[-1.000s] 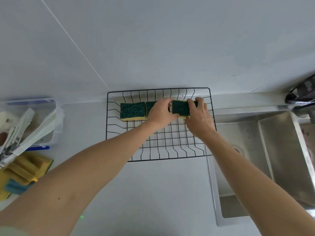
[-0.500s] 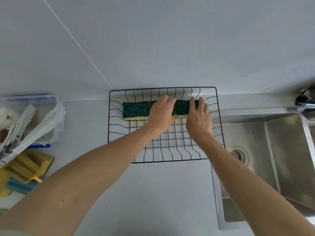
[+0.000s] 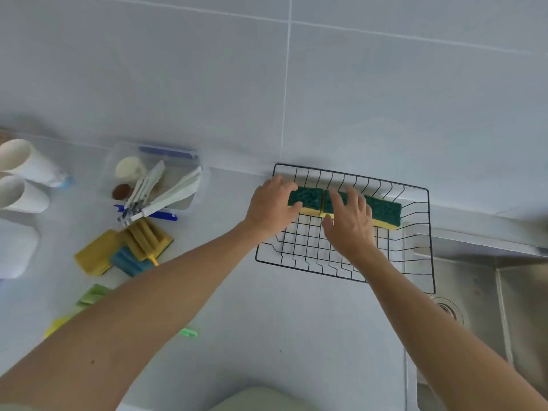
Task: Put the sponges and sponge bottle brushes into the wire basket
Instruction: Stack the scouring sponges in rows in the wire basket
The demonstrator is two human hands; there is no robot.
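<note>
The black wire basket (image 3: 296, 266) sits on the grey counter against the wall. Three green-topped yellow sponges lie in a row along its far side: the left sponge (image 3: 308, 197), a middle one mostly under my fingers, and the right sponge (image 3: 385, 211). My left hand (image 3: 271, 207) rests against the left end of the row, thumb along the yellow edge. My right hand (image 3: 351, 225) hovers over the middle sponge with fingers spread. Loose yellow sponges (image 3: 98, 253) and a blue sponge brush (image 3: 130, 262) lie on the counter to the left.
A clear container (image 3: 189, 170) holds white-handled brushes (image 3: 172, 192). Two white cups (image 3: 26, 167) lie at the far left. Green and yellow sponge pieces (image 3: 92, 295) and a green clip (image 3: 188, 332) lie near my left forearm. A steel sink (image 3: 474, 277) borders the basket's right side.
The view has swung left, showing the container, cups and sponge pile. My left hand slid from the middle sponge to the left end; my right hand let go of the right sponge and spread.
</note>
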